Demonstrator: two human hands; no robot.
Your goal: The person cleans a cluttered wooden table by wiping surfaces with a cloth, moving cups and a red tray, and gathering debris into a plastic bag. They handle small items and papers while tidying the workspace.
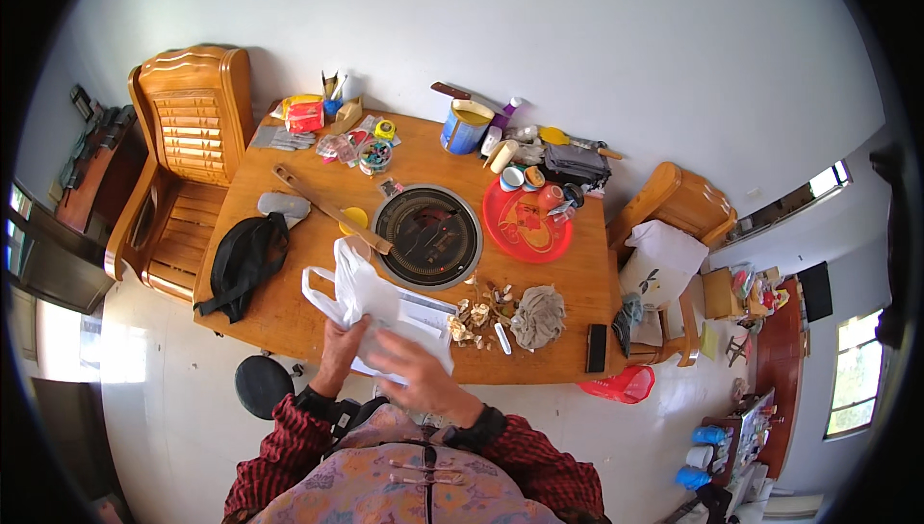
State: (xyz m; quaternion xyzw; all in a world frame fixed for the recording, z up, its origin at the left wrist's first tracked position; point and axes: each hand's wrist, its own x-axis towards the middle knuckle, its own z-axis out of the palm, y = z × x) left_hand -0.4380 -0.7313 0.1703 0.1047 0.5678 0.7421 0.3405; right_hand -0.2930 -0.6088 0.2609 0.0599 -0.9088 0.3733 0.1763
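Note:
A white plastic bag (364, 289) with loop handles is held up over the front edge of the wooden table (570, 365). My left hand (342, 351) grips its gathered side. My right hand (419, 372) lies against the lower part of the bag; whether its fingers hold the plastic cannot be told. Sheets of printed paper (426, 315) lie partly under the bag. Right of them are dry peelings or garlic pieces (473, 316), a small white object (502, 338) and a crumpled grey cloth (538, 317).
Behind the bag are a round black cooktop (427, 235), a wooden bar (332, 210) and a yellow lid (354, 221). A black bag (245, 264) lies left, a red tray (527, 224) and a phone (596, 348) right. A knife (451, 90) rests across a blue tin (464, 128) by the wall.

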